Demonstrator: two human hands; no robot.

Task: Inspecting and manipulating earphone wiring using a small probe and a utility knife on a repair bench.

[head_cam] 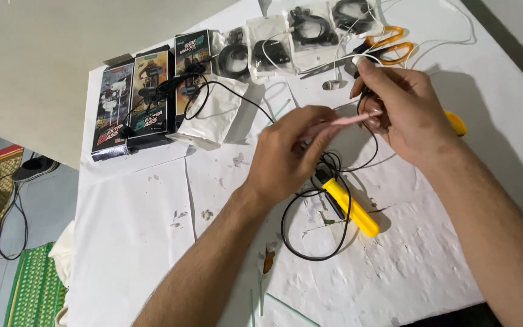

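My left hand and my right hand are raised over the table, both pinching a thin pink strip stretched between them. A black earphone cable runs from my right hand's fingers down into a loop on the table. A yellow utility knife lies on the white paper just below my left hand, inside the cable loop. A white earbud rests on the table beyond my hands.
White paper covers the table. At the far edge stand three dark earphone boxes, several clear bags with black earphones and orange-handled scissors. A white pouch lies near the boxes. The floor and a green mat are left.
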